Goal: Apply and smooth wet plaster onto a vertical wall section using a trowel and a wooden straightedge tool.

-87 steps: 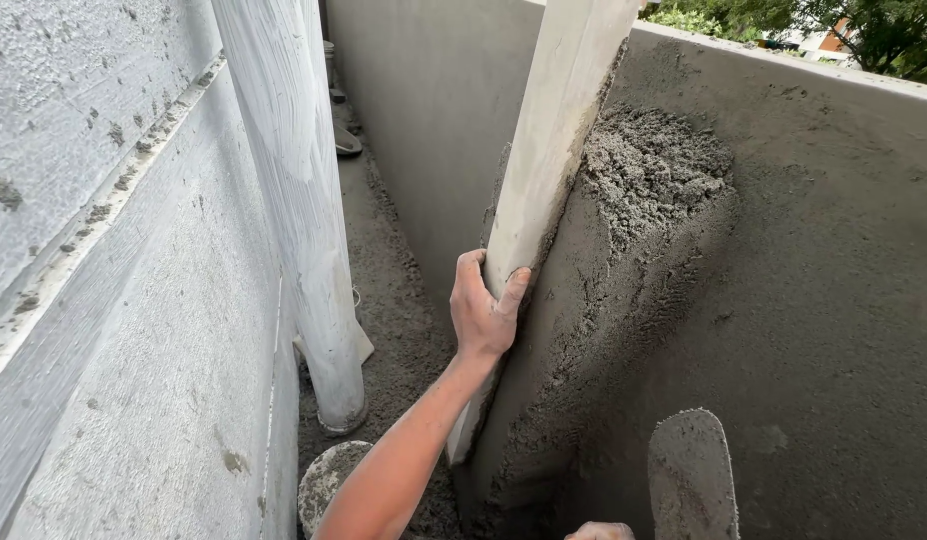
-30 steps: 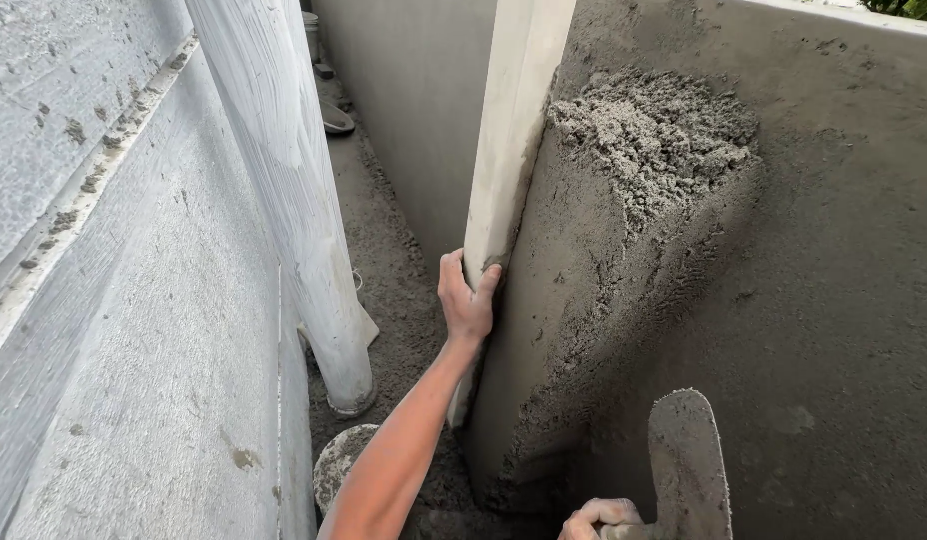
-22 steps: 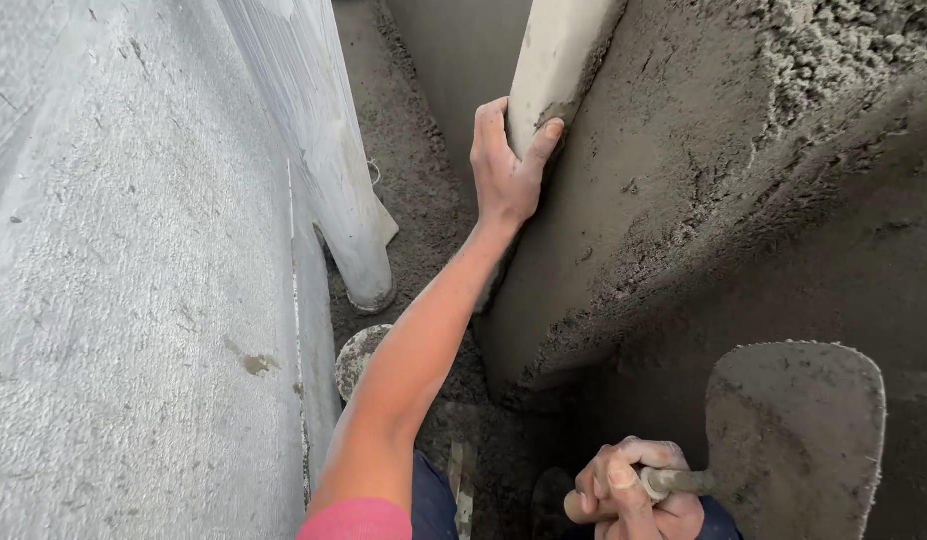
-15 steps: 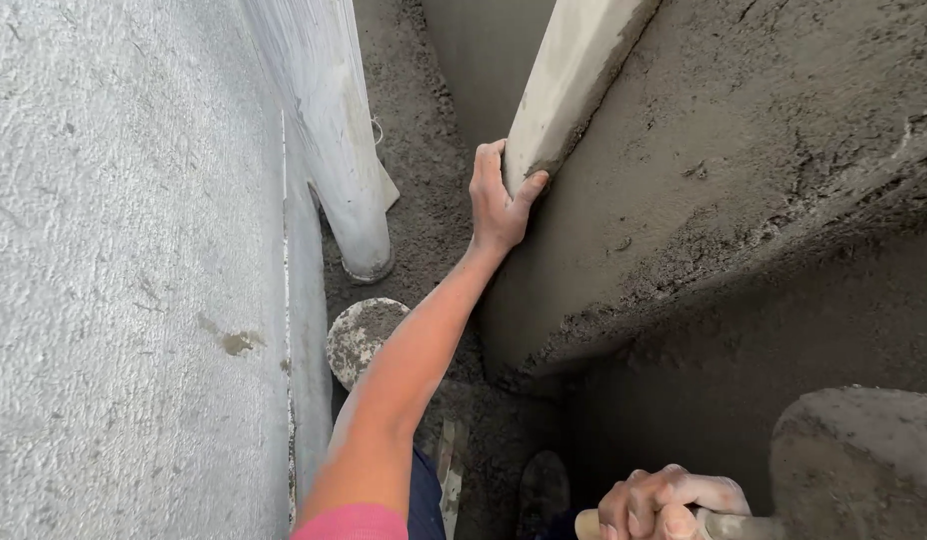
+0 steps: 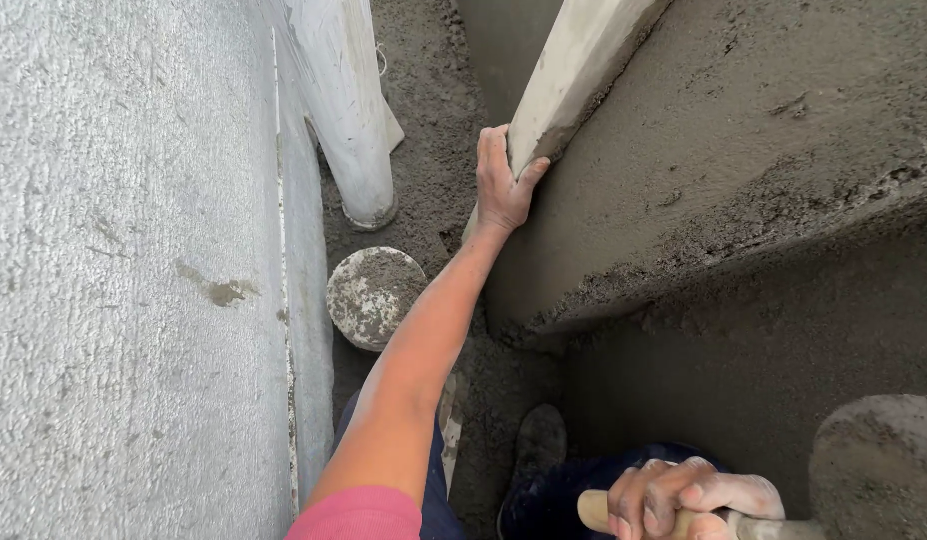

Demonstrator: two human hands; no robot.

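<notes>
My left hand [image 5: 504, 185] grips the lower end of a long pale straightedge board [image 5: 574, 70] that leans against the freshly plastered grey wall [image 5: 744, 150] on the right. My right hand [image 5: 684, 500], at the bottom of the view, is closed around the wooden handle [image 5: 596, 512] of a trowel. The trowel's rounded blade [image 5: 879, 465] is coated in wet mortar and sits at the bottom right, apart from the wall.
A rough grey wall [image 5: 114, 280] fills the left side, with a white pipe [image 5: 349, 120] running down beside it. A mortar-crusted bucket [image 5: 374, 297] stands on the dirt floor [image 5: 434, 90] of the narrow gap. My dark shoe [image 5: 539, 440] is below.
The view has tilted down from the wall's upper mortar patch toward the floor. My left hand stays on the board. My right hand with the trowel has come into fuller view at the bottom.
</notes>
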